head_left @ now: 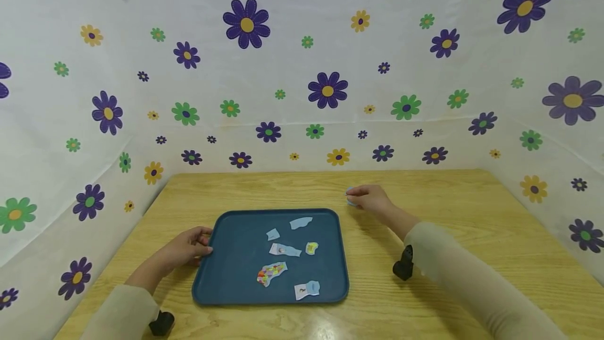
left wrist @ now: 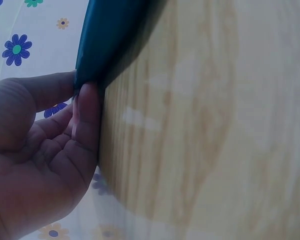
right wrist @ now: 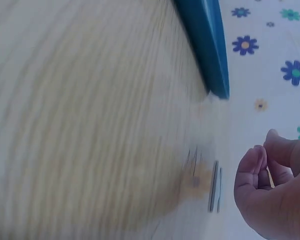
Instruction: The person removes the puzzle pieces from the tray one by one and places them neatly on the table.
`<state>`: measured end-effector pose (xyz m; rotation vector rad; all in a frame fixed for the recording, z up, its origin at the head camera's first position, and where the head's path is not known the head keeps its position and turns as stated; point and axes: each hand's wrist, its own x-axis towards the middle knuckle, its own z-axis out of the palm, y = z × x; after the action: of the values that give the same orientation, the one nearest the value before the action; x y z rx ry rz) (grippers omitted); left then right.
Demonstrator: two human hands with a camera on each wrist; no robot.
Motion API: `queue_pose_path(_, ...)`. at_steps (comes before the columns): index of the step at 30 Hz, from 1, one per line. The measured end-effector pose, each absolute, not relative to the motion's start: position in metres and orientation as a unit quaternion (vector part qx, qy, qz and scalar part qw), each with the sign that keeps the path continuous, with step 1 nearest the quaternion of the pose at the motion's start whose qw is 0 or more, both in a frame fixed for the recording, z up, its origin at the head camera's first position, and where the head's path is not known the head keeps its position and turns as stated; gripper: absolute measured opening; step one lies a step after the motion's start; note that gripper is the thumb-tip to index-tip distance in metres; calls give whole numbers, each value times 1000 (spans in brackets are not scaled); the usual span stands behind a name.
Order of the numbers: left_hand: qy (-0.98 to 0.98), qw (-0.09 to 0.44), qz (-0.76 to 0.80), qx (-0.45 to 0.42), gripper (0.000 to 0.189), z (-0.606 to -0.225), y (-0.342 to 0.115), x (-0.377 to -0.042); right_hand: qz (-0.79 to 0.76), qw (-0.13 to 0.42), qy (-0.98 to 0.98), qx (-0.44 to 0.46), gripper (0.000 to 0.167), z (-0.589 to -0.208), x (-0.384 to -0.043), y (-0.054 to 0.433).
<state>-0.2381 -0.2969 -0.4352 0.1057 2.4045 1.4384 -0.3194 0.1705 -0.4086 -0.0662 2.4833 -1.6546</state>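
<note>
My left hand (head_left: 189,245) grips the left rim of a dark blue tray (head_left: 231,277). In the left wrist view, the thumb lies on the rim of the tray (left wrist: 102,40) and a finger is under it. Several torn paper scraps lie on the tray, among them a colourful one (head_left: 271,273), a yellow one (head_left: 311,248) and a pale blue one (head_left: 301,223). Beyond the tray's far right corner, my right hand (head_left: 373,199) pinches a small light blue scrap (head_left: 350,202) between thumb and fingers. The hand mostly hides that scrap.
The tray stands on a wooden table (head_left: 453,203). Behind the table and along both sides hangs a white sheet (head_left: 292,67) printed with flowers. A black wrist device (head_left: 403,264) sits at the right cuff, another (head_left: 162,324) at the left.
</note>
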Motion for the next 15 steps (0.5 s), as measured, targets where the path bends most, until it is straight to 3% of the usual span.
queue_pose_path(15, 846, 166, 505, 37, 50, -435, -296, -237, -558, 98, 821, -76, 28, -409, -302, 125)
